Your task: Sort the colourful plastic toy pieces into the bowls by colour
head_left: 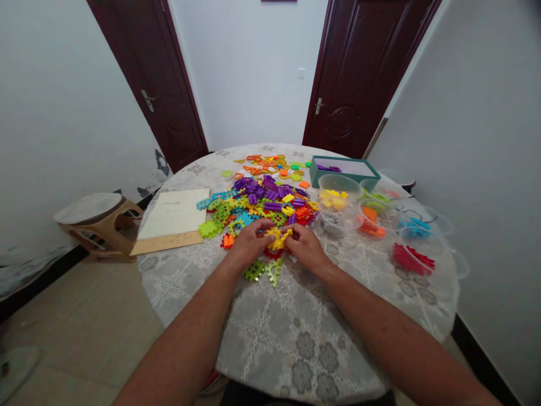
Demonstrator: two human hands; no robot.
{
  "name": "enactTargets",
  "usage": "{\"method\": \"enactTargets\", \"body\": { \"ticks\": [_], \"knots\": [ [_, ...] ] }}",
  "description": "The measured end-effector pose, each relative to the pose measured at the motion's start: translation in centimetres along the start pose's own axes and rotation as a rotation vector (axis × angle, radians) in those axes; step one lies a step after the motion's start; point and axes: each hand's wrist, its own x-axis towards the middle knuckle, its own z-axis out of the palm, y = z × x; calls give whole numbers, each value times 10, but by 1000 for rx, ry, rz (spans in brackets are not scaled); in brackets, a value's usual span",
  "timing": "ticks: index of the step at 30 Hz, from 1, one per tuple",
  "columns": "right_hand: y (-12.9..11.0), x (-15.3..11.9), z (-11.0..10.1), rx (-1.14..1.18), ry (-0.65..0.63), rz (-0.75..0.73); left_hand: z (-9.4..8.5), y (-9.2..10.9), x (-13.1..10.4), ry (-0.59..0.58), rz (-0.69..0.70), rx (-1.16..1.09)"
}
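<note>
Here, left hand (250, 242), right hand (305, 246), each grip pinched around knobbly yellow plastic pieces (277, 239), flower-patterned cloth (274, 332).

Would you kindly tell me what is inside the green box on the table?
Purple pieces show inside the green box, toward its left end; anything lying low behind its near edge is hidden.

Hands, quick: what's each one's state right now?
Left hand: closed, fingers holding the near yellow plastic on its left side.
Right hand: closed, fingertips pinching the same yellow plastic on its right side.
</note>
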Motion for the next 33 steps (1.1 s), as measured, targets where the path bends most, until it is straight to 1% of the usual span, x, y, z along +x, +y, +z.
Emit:
{"method": "enactTargets", "body": {
  "ticks": [3, 6, 8, 12, 15, 18, 20, 23, 24, 27, 29, 31, 33],
  "knots": [
    [-2, -1, -4, -218, 40, -73, 4, 2, -2, 10, -3, 76],
    [-2, -3, -6, -432, 60, -235, 5, 5, -3, -3, -15, 88],
    [0, -4, -6, -507, 58, -311, 5, 7, -5, -26, -11, 91],
    [4, -2, -4, -568, 78, -318, 7, 8, -6, -57, 49, 112],
    [3, -3, -3, -590, 83, -328, 11, 5, -6, -75, 54, 126],
    [-2, -6, -2, -543, 38, -355, 12, 4, -5, -108, 30, 147],
    [-6, -7, -1, -458, 8, -326, 9, 5, -4, -92, 38, 123],
    [-8, -3, 1, -286, -8, -189, 1, 7, 0, -1, 55, 51],
    [-8, -2, 2, -227, -16, -139, -1, 6, 2, 8, 67, 36],
    [-6, 5, 4, -42, -65, -10, -5, 3, 7, -2, 61, -15],
    [-5, 7, 3, 71, -103, 59, -6, 1, 9, -31, 54, -41],
    [-5, 9, 2, 127, -131, 76, -6, 0, 9, -52, 46, -51],
    [-5, 9, 0, 134, -141, 38, -8, 1, 8, -58, 40, -62]
  ]
}}
